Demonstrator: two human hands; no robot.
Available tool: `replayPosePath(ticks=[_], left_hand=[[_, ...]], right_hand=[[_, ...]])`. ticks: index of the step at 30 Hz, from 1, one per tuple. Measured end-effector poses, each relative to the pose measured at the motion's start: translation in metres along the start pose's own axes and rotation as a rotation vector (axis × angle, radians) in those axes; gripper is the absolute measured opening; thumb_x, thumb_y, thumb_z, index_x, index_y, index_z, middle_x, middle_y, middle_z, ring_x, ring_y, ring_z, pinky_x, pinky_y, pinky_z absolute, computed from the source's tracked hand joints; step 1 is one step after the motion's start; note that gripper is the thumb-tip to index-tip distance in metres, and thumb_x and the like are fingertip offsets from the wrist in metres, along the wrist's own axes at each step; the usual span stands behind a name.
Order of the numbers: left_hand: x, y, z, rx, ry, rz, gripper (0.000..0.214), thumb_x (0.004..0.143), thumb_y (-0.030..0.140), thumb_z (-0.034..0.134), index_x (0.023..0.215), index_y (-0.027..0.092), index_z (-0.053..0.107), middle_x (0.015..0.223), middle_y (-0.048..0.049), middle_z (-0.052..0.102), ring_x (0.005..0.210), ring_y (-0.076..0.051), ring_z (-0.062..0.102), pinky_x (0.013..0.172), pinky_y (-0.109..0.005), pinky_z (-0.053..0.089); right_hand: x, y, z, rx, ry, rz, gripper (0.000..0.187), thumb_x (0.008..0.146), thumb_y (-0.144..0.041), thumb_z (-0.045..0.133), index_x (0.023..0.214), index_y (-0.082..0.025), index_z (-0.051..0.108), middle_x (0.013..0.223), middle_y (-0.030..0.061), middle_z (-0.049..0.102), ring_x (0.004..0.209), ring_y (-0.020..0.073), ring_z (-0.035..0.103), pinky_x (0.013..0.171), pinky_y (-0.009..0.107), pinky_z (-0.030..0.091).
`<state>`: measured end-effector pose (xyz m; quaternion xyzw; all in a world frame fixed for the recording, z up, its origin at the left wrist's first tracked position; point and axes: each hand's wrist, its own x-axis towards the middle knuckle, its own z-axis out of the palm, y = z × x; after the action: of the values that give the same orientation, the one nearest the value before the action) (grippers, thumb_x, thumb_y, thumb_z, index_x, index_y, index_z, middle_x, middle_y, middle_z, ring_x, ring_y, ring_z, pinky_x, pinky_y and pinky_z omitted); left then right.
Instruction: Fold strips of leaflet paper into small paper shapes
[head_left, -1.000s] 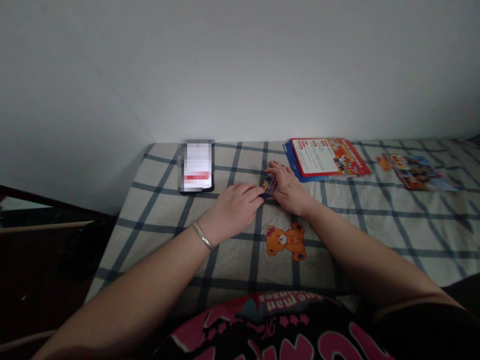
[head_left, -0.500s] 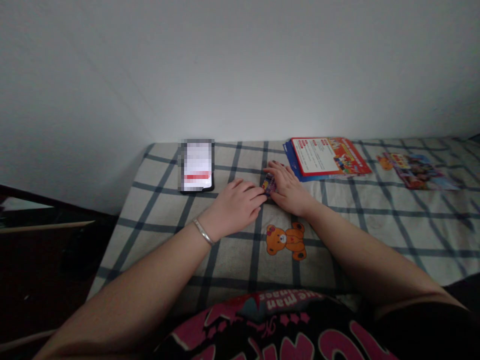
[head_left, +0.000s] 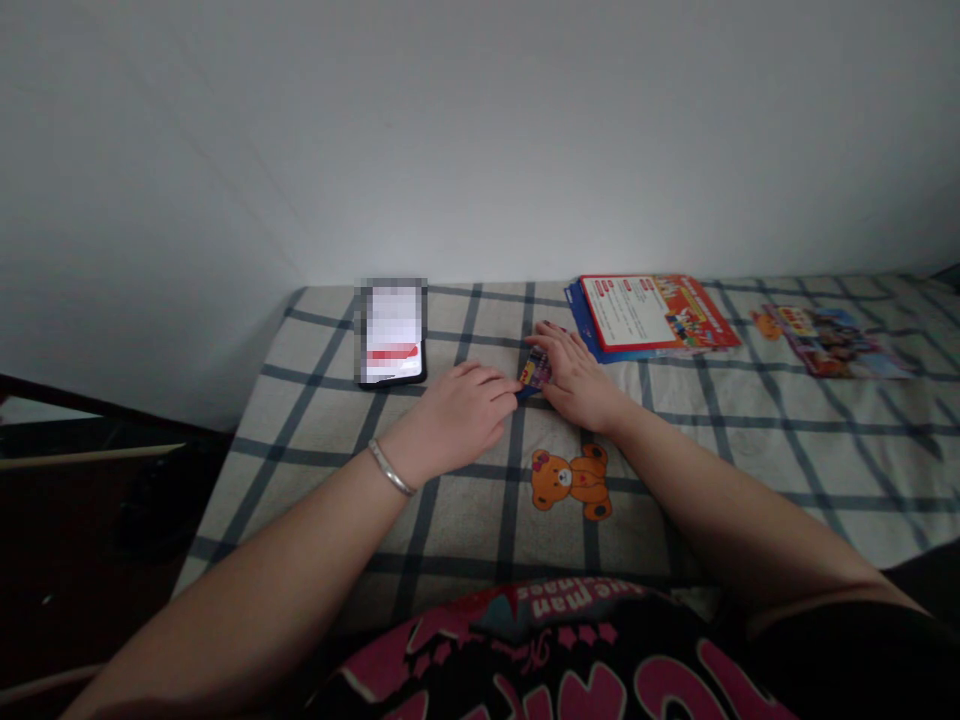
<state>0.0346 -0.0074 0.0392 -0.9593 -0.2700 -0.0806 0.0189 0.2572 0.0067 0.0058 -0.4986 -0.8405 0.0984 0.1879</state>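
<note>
A small colourful card or puzzle piece (head_left: 534, 372) lies on the checked bed sheet (head_left: 720, 440) between my two hands. My left hand (head_left: 457, 415), with a silver bracelet at the wrist, lies palm down and its fingertips touch the piece's left edge. My right hand (head_left: 576, 375) is curled over the piece from the right, fingers pressed on it. Most of the piece is hidden under the fingers.
A lit phone (head_left: 390, 333) lies to the left of my hands near the wall. A red and blue printed sheet (head_left: 651, 314) and a second colourful picture sheet (head_left: 832, 341) lie to the right. An orange bear print (head_left: 571, 482) marks the sheet. The bed's left edge drops into dark space.
My left hand has drawn back slightly toward me and to the left. The right hand and the piece have stayed in nearly the same place.
</note>
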Motion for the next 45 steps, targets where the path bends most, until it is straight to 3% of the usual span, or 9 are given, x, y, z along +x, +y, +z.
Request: replayPosePath(ticks=[8, 17, 22, 29, 33, 38, 42, 45], left_hand=[[-0.002, -0.006, 0.005, -0.002, 0.029, 0.035, 0.021, 0.088, 0.017, 0.054, 0.105, 0.015, 0.065, 0.12, -0.006, 0.066, 0.111, -0.023, 0.056, 0.093, -0.039, 0.047], [0.011, 0.004, 0.017, 0.053, 0.1, -0.038, 0.015, 0.093, 0.015, 0.05, 0.099, 0.015, 0.064, 0.094, -0.0069, 0.066, 0.093, -0.021, 0.058, 0.08, -0.035, 0.048], [0.017, 0.006, 0.02, 0.046, 0.123, -0.123, 0.019, 0.094, 0.021, 0.052, 0.109, 0.016, 0.063, 0.097, -0.0072, 0.065, 0.095, -0.023, 0.056, 0.083, -0.037, 0.047], [0.012, -0.001, 0.023, -0.071, 0.197, -0.248, 0.031, 0.091, 0.023, 0.057, 0.121, 0.016, 0.058, 0.116, -0.0083, 0.062, 0.108, -0.024, 0.054, 0.098, -0.042, 0.043], [0.009, -0.006, 0.026, -0.139, 0.234, -0.295, 0.043, 0.09, 0.02, 0.058, 0.131, 0.014, 0.049, 0.12, -0.0111, 0.061, 0.113, -0.024, 0.055, 0.101, -0.043, 0.044], [0.007, -0.009, 0.032, -0.155, 0.269, -0.325, 0.051, 0.09, 0.023, 0.058, 0.137, 0.015, 0.039, 0.125, -0.014, 0.057, 0.115, -0.025, 0.055, 0.101, -0.045, 0.044], [0.007, -0.012, 0.037, -0.201, 0.326, -0.343, 0.07, 0.088, 0.023, 0.061, 0.146, 0.012, 0.024, 0.122, -0.0169, 0.059, 0.114, -0.028, 0.056, 0.099, -0.047, 0.045], [0.007, -0.014, 0.038, -0.319, 0.376, -0.355, 0.072, 0.086, 0.019, 0.063, 0.147, 0.016, 0.024, 0.104, -0.0091, 0.065, 0.103, -0.025, 0.06, 0.094, -0.043, 0.047]], right_hand=[[-0.004, 0.007, -0.002, -0.01, 0.068, 0.004, 0.06, 0.077, -0.021, 0.052, 0.135, -0.01, 0.043, 0.15, 0.0198, 0.039, 0.143, 0.0285, 0.031, 0.117, 0.051, 0.025], [-0.009, 0.008, -0.005, -0.187, 0.108, 0.096, 0.06, 0.083, -0.032, 0.053, 0.138, -0.008, 0.045, 0.15, 0.0212, 0.039, 0.144, 0.0382, 0.026, 0.114, 0.059, 0.028], [-0.008, -0.002, -0.009, -0.207, 0.107, 0.069, 0.056, 0.084, -0.029, 0.052, 0.136, -0.008, 0.047, 0.137, 0.0193, 0.055, 0.134, 0.0358, 0.044, 0.112, 0.056, 0.032], [-0.008, -0.008, -0.012, -0.055, 0.111, 0.006, 0.056, 0.08, -0.022, 0.054, 0.135, -0.011, 0.046, 0.131, 0.0176, 0.059, 0.124, 0.0304, 0.054, 0.11, 0.051, 0.038], [-0.007, -0.003, -0.01, 0.148, 0.151, 0.029, 0.052, 0.078, -0.019, 0.055, 0.13, -0.018, 0.048, 0.128, 0.0128, 0.062, 0.122, 0.0267, 0.056, 0.105, 0.047, 0.045], [-0.007, -0.002, -0.009, 0.382, 0.17, 0.06, 0.053, 0.079, -0.019, 0.057, 0.13, -0.022, 0.044, 0.128, 0.0094, 0.063, 0.121, 0.0233, 0.057, 0.106, 0.046, 0.044], [-0.008, -0.004, -0.005, 0.507, 0.193, 0.063, 0.053, 0.08, -0.02, 0.056, 0.132, -0.022, 0.042, 0.13, 0.0101, 0.062, 0.099, 0.0202, 0.066, 0.092, 0.042, 0.055], [-0.008, -0.004, -0.001, 0.586, 0.198, 0.026, 0.054, 0.082, -0.019, 0.055, 0.134, -0.025, 0.04, 0.129, 0.0098, 0.061, 0.084, 0.0168, 0.065, 0.078, 0.037, 0.058]])
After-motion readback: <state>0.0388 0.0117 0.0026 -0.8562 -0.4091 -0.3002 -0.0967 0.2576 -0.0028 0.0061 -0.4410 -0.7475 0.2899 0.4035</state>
